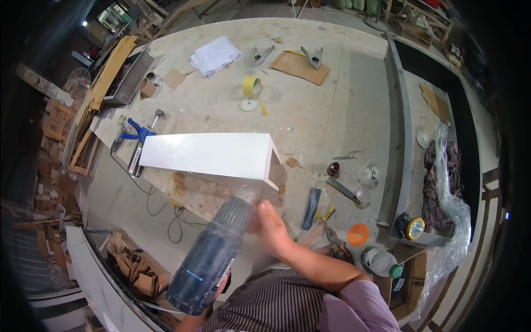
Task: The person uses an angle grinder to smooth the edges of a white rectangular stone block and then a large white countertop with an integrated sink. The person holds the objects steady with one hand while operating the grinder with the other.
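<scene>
A dark blue heat gun (207, 265) is held up over the bench edge, its nozzle toward a long white L-shaped panel (207, 154) lying on the workbench (326, 122). My right hand (272, 228) is blurred and lies against the right side of the gun's barrel, near the nozzle. My left hand is hidden under the gun's rear; only a strip of its wrist (189, 324) shows, and it seems to carry the tool. The panel's right end has a short downturned lip.
On the bench are a yellow tape roll (251, 86), two spring clamps (312, 56), a cardboard sheet (300, 67), a paper stack (215, 55), a blue caulking gun (138, 141), pliers (335, 239), an orange lid (358, 234), a bottle (380, 261) and a yellow lamp (414, 228). A metal beam (399, 127) runs along the right.
</scene>
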